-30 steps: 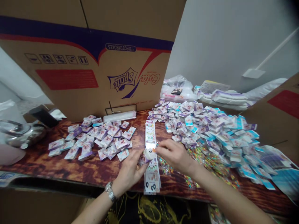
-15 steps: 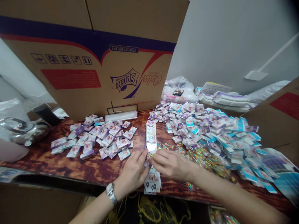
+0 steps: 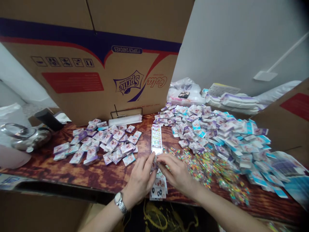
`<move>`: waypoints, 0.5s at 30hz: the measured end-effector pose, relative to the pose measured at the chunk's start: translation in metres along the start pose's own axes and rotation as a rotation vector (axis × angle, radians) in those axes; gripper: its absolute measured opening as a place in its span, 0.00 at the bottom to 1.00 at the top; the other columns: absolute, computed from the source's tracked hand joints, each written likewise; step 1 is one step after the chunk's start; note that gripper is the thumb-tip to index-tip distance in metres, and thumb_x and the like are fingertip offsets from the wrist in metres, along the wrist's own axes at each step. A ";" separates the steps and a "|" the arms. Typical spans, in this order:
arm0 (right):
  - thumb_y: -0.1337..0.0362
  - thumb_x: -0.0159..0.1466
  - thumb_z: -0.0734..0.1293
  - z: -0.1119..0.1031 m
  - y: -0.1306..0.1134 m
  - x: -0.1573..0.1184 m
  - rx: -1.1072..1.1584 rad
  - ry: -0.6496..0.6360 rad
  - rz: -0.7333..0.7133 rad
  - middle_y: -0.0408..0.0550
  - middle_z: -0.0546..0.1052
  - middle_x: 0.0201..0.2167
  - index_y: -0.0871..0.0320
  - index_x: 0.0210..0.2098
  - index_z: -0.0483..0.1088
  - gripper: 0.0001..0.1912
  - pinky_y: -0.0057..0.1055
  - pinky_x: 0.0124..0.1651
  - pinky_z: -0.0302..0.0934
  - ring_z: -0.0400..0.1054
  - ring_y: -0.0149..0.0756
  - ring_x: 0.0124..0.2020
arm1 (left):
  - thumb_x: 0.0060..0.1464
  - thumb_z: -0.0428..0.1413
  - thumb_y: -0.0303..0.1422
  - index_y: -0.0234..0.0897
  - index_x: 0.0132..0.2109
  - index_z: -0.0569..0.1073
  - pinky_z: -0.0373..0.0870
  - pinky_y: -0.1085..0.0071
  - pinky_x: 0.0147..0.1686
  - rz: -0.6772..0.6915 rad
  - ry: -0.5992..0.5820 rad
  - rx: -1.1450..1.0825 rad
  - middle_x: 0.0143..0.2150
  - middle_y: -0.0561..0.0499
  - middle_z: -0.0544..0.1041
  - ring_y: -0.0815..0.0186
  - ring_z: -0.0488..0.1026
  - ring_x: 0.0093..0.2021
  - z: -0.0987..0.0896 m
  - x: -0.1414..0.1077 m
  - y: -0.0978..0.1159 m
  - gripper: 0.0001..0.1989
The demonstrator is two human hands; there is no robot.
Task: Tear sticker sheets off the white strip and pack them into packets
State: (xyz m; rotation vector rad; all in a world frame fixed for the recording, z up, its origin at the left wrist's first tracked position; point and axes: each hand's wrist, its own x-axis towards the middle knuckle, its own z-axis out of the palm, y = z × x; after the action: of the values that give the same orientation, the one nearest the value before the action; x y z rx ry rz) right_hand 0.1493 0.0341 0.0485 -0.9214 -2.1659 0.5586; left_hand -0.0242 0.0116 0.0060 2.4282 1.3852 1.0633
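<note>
My left hand (image 3: 139, 178), with a silver watch on the wrist, grips a small printed carton (image 3: 154, 165) that its fingers mostly hide. Curled against the carton's right side and upper end are the fingers of my right hand (image 3: 178, 174); whether they also pinch something small is hidden. Beneath both hands runs a stack of long printed sticker strips (image 3: 156, 138), showing above and below them. Small bright wrapped packets (image 3: 205, 164) lie spread right beside my right hand. To the left of my left hand sits a group of small purple-and-white cartons (image 3: 112, 145).
A large cardboard box (image 3: 84, 103) stands at the back left. A bigger heap of small cartons (image 3: 224, 135) fills the right side. Clear plastic sleeves (image 3: 125, 120) lie before the box, and a metal kettle (image 3: 26, 137) stands far left on the brown table (image 3: 103, 174).
My right hand has shifted slightly, its fingers now closer over the carton's upper end. More of the bright packets show beside it. The carton stays in my left hand.
</note>
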 end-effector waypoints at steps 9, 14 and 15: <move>0.67 0.57 0.66 0.011 0.006 0.004 0.511 0.098 0.500 0.43 0.73 0.29 0.58 0.34 0.67 0.05 0.27 0.35 0.65 0.69 0.30 0.31 | 0.57 0.48 0.24 0.33 0.64 0.49 0.68 0.58 0.48 0.044 0.025 0.073 0.51 0.38 0.66 0.55 0.65 0.51 0.006 -0.002 0.001 0.30; 0.65 0.55 0.68 0.018 0.003 0.002 0.591 0.227 0.541 0.43 0.73 0.28 0.58 0.32 0.65 0.07 0.27 0.33 0.66 0.69 0.31 0.30 | 0.57 0.47 0.23 0.36 0.64 0.50 0.68 0.58 0.49 0.027 0.050 0.075 0.51 0.39 0.66 0.56 0.65 0.52 0.008 0.000 0.002 0.29; 0.65 0.55 0.67 0.018 0.002 0.002 0.568 0.240 0.527 0.43 0.73 0.28 0.58 0.32 0.65 0.07 0.27 0.33 0.65 0.69 0.31 0.29 | 0.57 0.47 0.23 0.36 0.63 0.51 0.68 0.58 0.49 0.025 0.060 0.071 0.51 0.40 0.66 0.56 0.65 0.52 0.008 0.000 0.002 0.28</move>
State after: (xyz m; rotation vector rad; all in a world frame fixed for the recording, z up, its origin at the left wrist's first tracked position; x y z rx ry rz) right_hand 0.1358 0.0346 0.0360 -1.1526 -1.4176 1.1757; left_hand -0.0173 0.0124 0.0009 2.4889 1.4392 1.1195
